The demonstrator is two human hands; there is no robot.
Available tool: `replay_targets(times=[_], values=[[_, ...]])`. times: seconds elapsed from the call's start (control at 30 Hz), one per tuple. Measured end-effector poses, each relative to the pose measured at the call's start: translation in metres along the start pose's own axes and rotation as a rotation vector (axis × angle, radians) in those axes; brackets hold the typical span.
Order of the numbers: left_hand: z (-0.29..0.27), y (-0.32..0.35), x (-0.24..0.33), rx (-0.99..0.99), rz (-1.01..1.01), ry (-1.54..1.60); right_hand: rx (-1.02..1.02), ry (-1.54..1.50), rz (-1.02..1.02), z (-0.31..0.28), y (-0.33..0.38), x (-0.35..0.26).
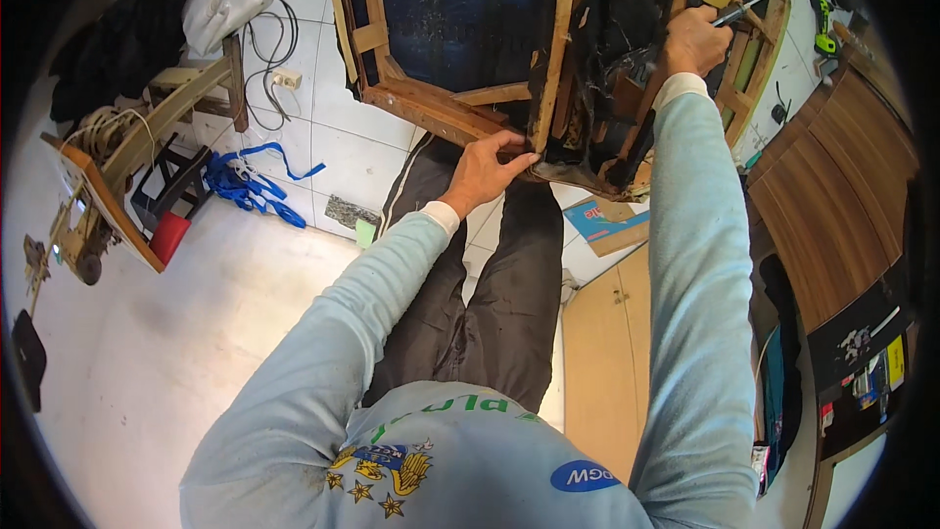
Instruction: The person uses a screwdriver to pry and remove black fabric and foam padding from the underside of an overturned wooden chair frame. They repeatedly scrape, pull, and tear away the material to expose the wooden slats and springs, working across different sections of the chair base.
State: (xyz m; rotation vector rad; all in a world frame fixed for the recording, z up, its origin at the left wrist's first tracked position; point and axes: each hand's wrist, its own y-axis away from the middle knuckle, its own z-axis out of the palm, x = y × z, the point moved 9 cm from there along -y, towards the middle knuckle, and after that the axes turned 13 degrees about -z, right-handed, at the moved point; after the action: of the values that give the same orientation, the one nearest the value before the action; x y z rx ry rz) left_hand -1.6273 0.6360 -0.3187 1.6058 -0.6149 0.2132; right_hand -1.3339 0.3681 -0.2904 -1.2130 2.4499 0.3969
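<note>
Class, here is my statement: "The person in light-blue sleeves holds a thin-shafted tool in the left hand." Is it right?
Not quite: the hand is wrong. The head view shows the thin-shafted tool in the right hand. The light-blue sleeves are correct.

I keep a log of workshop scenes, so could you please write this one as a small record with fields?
Left hand: thumb and fingers at the near edge of the wooden frame
Right hand: gripping a dark-handled tool, thin metal shaft pointing to upper right
Inside frame: dark fabric
Left side: tangled blue strap
Right side: yellow-green and black device, brown wood-grain panel
</note>
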Motion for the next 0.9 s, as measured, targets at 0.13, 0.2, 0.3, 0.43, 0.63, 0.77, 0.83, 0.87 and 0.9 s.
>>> replay_targets(times=[0.13,0.2,0.3,0.43,0.63,0.77,0.83,0.87,0.9], values=[[0.002,0.02,0.003,0.248,0.04,0.127,-0.016,-0.096,-0.023,0.004,-0.005,0.006],[0.006,0.027,0.009,0.341,0.107,0.103,0.01,-0.167,-0.047,0.002,-0.009,0.007],[0.015,0.042,0.011,0.501,0.155,0.082,0.096,-0.283,-0.133,-0.014,-0.006,0.007],[0.021,0.053,0.003,0.743,0.108,0.16,-0.075,-0.334,-0.6,-0.067,0.046,-0.008],[0.026,0.041,-0.011,0.553,0.0,0.339,-0.752,-0.361,-0.852,-0.131,0.174,0.061],[0.013,0.037,-0.028,0.428,0.202,0.47,-0.955,-0.128,-0.885,-0.155,0.239,0.11],[0.023,0.037,-0.033,0.363,0.152,0.43,-0.944,-0.041,-0.802,-0.158,0.249,0.13],[0.028,0.038,-0.028,0.323,0.136,0.41,-0.908,-0.047,-0.819,-0.161,0.25,0.132],[0.03,0.038,-0.024,0.298,0.126,0.414,-0.872,-0.053,-0.835,-0.163,0.251,0.133]])
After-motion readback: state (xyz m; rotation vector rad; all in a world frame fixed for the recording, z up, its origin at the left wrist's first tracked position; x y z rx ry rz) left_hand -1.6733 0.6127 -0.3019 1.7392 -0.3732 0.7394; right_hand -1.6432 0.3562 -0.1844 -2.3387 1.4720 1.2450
